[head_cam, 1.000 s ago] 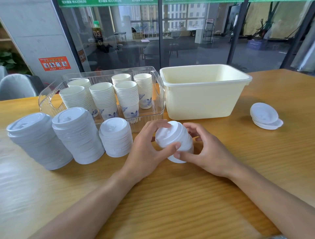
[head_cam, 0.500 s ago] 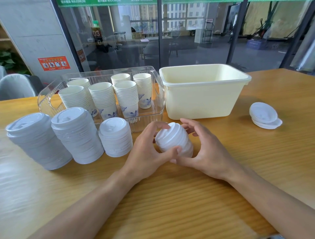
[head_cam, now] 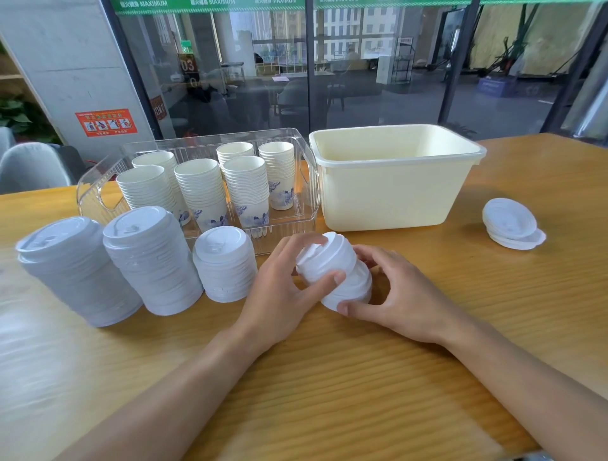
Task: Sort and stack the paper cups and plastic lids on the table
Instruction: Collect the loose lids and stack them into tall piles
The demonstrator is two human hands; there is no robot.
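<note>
Currently both hands grip one small lid stack (head_cam: 334,271) mid-desk — left hand (head_cam: 279,286) upper part, right hand (head_cam: 394,296) base; its axis apparently leans left, toward the standing lid stacks (head_cam: 154,260).

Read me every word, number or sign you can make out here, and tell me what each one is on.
"MAXIMUM": repeated in white on the green banner above the glass wall.
"03": on the dark sign behind the glass.
"01": on the small green sign above it.
Red notice on the concrete wall: pictograms and text too small to read.
Paper cups: blue pattern only, no words.
</note>
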